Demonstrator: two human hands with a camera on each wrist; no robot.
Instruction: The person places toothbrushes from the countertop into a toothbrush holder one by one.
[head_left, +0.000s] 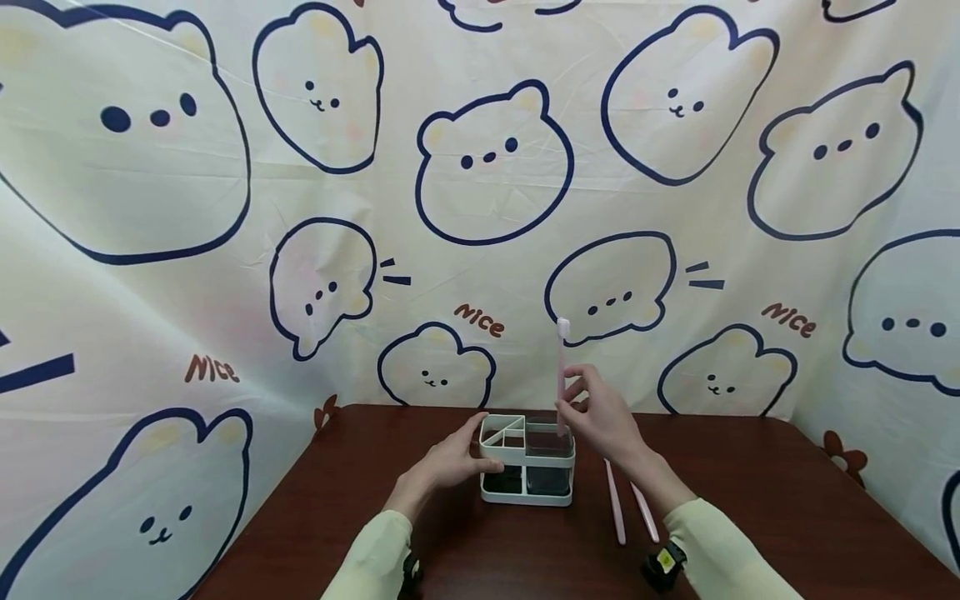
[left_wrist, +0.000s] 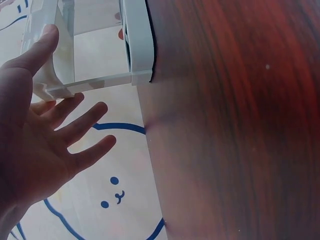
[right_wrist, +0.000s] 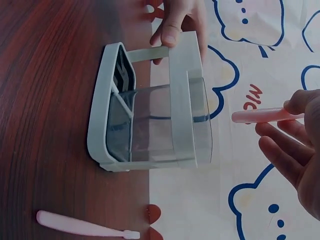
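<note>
A white toothbrush holder point(head_left: 528, 457) with divided slots and a clear cup point(right_wrist: 202, 120) stands on the table. My left hand point(head_left: 450, 458) grips its left side at the upper band, thumb in front; in the left wrist view the other fingers of that hand point(left_wrist: 45, 145) spread behind and below. Between thumb and fingertips, my right hand point(head_left: 606, 417) pinches a pink toothbrush point(head_left: 561, 358), upright with its head on top. The right wrist view shows this toothbrush's handle end point(right_wrist: 245, 116) just above the clear cup, apart from it.
Two more pink toothbrushes, one on the left point(head_left: 615, 508) and one on the right point(head_left: 646, 513), lie on the dark brown table point(head_left: 360, 500), right of the holder. Behind the table hangs a cream cloth point(head_left: 420, 283) printed with bears.
</note>
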